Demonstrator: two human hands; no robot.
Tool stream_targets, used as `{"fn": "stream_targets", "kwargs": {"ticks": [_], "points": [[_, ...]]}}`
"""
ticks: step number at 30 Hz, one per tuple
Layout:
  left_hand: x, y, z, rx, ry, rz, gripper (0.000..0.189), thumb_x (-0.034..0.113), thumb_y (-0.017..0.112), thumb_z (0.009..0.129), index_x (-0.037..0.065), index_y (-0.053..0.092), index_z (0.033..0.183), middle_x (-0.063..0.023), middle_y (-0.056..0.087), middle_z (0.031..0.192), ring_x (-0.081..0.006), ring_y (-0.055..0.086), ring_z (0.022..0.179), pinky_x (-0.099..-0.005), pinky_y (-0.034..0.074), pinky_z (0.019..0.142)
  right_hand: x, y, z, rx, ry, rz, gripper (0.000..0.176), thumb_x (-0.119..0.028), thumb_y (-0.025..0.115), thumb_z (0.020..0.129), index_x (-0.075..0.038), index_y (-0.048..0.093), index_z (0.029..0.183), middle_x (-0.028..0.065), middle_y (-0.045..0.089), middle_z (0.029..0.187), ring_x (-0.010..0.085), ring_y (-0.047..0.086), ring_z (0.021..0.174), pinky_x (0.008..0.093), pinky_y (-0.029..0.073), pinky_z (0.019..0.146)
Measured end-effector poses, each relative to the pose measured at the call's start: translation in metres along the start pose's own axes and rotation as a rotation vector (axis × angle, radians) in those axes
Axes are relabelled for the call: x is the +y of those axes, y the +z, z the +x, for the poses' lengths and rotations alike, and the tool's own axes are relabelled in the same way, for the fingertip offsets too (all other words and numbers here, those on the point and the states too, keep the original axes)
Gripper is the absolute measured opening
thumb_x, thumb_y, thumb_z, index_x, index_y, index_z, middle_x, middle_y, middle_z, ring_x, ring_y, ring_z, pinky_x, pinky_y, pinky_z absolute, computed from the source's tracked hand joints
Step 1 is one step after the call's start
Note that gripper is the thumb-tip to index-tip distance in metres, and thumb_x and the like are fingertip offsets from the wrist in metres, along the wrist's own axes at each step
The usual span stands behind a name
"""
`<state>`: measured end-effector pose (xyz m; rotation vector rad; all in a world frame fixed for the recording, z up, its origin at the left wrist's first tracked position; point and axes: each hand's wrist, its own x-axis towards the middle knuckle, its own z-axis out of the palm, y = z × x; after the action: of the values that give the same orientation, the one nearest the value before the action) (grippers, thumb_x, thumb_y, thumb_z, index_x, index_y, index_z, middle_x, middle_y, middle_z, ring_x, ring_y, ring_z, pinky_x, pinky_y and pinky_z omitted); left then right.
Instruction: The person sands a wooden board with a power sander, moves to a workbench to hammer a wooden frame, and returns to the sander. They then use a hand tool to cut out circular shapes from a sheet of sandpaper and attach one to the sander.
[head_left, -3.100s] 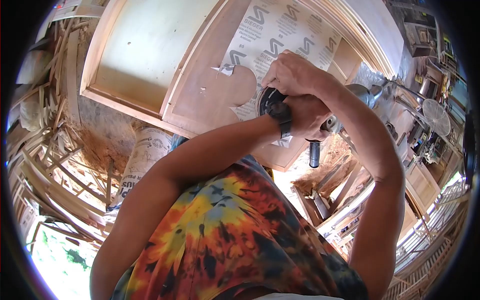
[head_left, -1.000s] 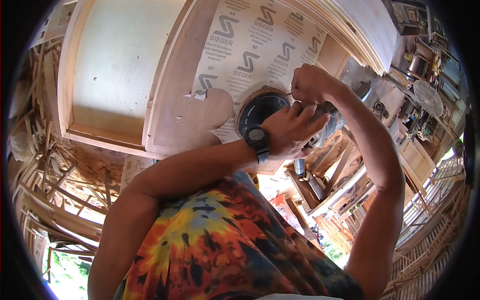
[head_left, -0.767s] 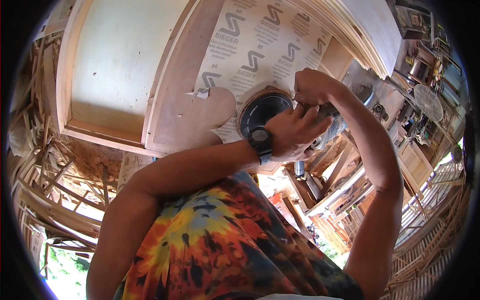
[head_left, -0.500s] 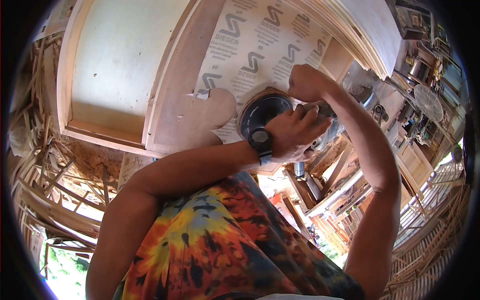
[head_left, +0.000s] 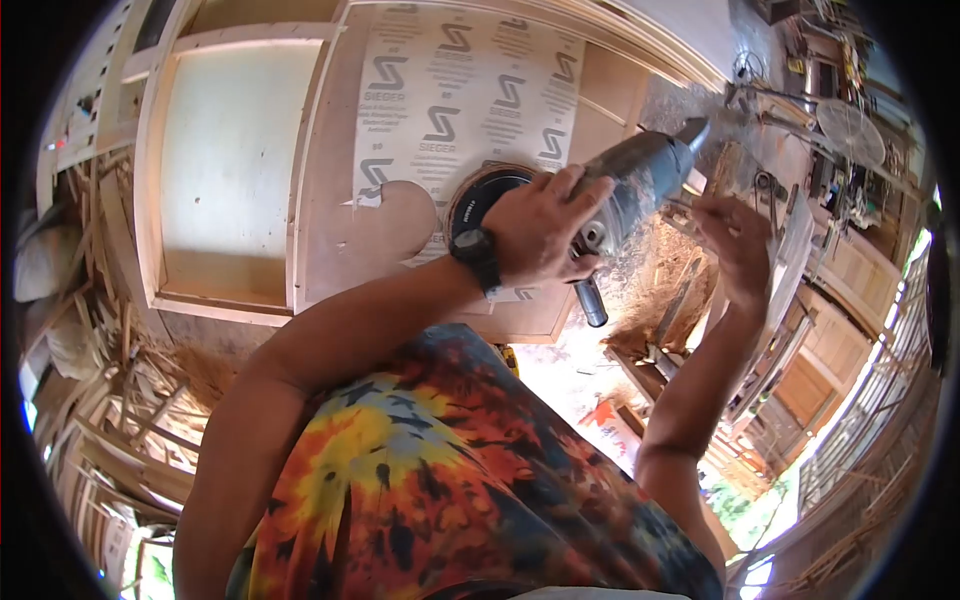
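So the left hand [head_left: 535, 230] is curling its fingers over the head of the grinder [head_left: 645, 180], closing partway around it and getting a hold. The grinder's black disc [head_left: 482, 200] is sitting over the printed paper [head_left: 435, 100], while the body is poking out past the edge of the wooden panel [head_left: 335, 235] that the paper's lying on. The side handle [head_left: 590, 304] is pointing back toward the person. The right hand [head_left: 737, 245] is hovering just beside the grinder's body, fingers bending loosely inward; can't tell if they're pinching anything. A dark watch [head_left: 477, 260] is hugging the left wrist.
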<state>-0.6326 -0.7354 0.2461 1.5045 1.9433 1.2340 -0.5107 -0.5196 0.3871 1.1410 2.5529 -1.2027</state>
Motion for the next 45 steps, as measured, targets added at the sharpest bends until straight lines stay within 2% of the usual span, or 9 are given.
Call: {"fn": "stream_targets", "kwargs": {"ticks": [2, 7, 10, 15, 18, 24, 27, 29, 45], "points": [[0.001, 0.001, 0.000, 0.000, -0.033, 0.016, 0.088, 0.045, 0.082, 0.076, 0.008, 0.043, 0.146, -0.0227, 0.051, 0.133, -0.0381, 0.062, 0.113, -0.0455, 0.055, 0.095, 0.058, -0.002, -0.033, 0.128, 0.170, 0.169, 0.013, -0.007, 0.072, 0.086, 0.002, 0.075, 0.096, 0.0087, 0.072, 0.081, 0.0126, 0.065, 0.070, 0.0258, 0.051, 0.065], [-0.003, 0.002, 0.001, 0.048, 0.080, 0.076, 0.088, 0.044, 0.082, 0.075, 0.002, 0.046, 0.143, -0.0236, 0.056, 0.132, -0.0385, 0.062, 0.115, -0.0459, 0.055, 0.095, 0.148, 0.077, -0.037, 0.134, 0.041, 0.302, 0.018, -0.013, 0.070, 0.091, 0.000, 0.076, 0.103, 0.0096, 0.076, 0.086, 0.0131, 0.067, 0.072, 0.0273, 0.052, 0.066], [-0.007, -0.005, 0.002, 0.060, 0.160, 0.120, 0.086, 0.042, 0.082, 0.075, 0.000, 0.047, 0.142, -0.0241, 0.058, 0.130, -0.0391, 0.063, 0.115, -0.0453, 0.054, 0.095, 0.127, 0.125, -0.021, 0.078, -0.124, 0.319, 0.018, -0.016, 0.069, 0.093, -0.003, 0.075, 0.102, 0.0138, 0.076, 0.088, 0.0190, 0.072, 0.073, 0.0331, 0.056, 0.067], [-0.011, -0.016, -0.005, -0.029, 0.098, 0.131, 0.087, 0.027, 0.085, 0.073, -0.004, 0.045, 0.143, -0.0216, 0.060, 0.128, -0.0303, 0.063, 0.114, -0.0398, 0.050, 0.099, 0.141, 0.179, 0.002, 0.291, -0.423, 0.257, 0.014, -0.019, 0.068, 0.092, -0.011, 0.076, 0.099, 0.0160, 0.074, 0.083, 0.0358, 0.071, 0.067, 0.0432, 0.056, 0.059], [-0.016, -0.017, -0.013, -0.013, 0.052, 0.161, 0.085, 0.030, 0.085, 0.074, -0.005, 0.046, 0.141, -0.0234, 0.060, 0.128, -0.0335, 0.063, 0.113, -0.0412, 0.052, 0.097, 0.143, 0.203, 0.002, 0.367, -0.360, 0.376, 0.011, -0.016, 0.065, 0.093, -0.007, 0.072, 0.096, 0.0151, 0.074, 0.082, 0.0305, 0.073, 0.069, 0.0376, 0.057, 0.061], [-0.009, -0.014, -0.019, 0.092, -0.092, 0.010, 0.089, 0.029, 0.083, 0.080, -0.004, 0.037, 0.148, -0.0181, 0.059, 0.127, -0.0242, 0.061, 0.111, -0.0377, 0.050, 0.097, 0.142, 0.214, 0.005, 0.333, -0.323, 0.438, 0.016, -0.017, 0.066, 0.090, -0.012, 0.073, 0.103, 0.0125, 0.073, 0.081, 0.0310, 0.073, 0.072, 0.0379, 0.057, 0.063], [-0.012, -0.012, -0.022, 0.108, -0.077, 0.038, 0.089, 0.028, 0.082, 0.081, -0.004, 0.035, 0.149, -0.0170, 0.058, 0.128, -0.0235, 0.059, 0.113, -0.0372, 0.049, 0.099, 0.141, 0.213, 0.010, 0.373, -0.410, 0.333, 0.017, -0.018, 0.066, 0.090, -0.013, 0.074, 0.103, 0.0131, 0.073, 0.081, 0.0315, 0.072, 0.071, 0.0392, 0.057, 0.062], [-0.011, -0.012, -0.020, 0.110, -0.063, 0.058, 0.089, 0.028, 0.082, 0.081, -0.004, 0.035, 0.149, -0.0169, 0.058, 0.128, -0.0236, 0.059, 0.114, -0.0371, 0.048, 0.099, 0.139, 0.211, 0.016, 0.317, -0.470, 0.272, 0.019, -0.024, 0.059, 0.092, -0.015, 0.074, 0.099, 0.0141, 0.070, 0.075, 0.0376, 0.069, 0.073, 0.0482, 0.055, 0.066], [-0.014, -0.008, -0.023, 0.170, -0.156, -0.026, 0.098, 0.043, 0.084, 0.078, -0.003, 0.034, 0.150, -0.0162, 0.051, 0.137, -0.0248, 0.052, 0.124, -0.0396, 0.043, 0.106, 0.149, 0.216, 0.045, 0.255, -0.776, 0.116, 0.017, -0.021, 0.059, 0.088, -0.009, 0.072, 0.087, 0.0144, 0.067, 0.069, 0.0343, 0.071, 0.072, 0.0462, 0.055, 0.061]]}}
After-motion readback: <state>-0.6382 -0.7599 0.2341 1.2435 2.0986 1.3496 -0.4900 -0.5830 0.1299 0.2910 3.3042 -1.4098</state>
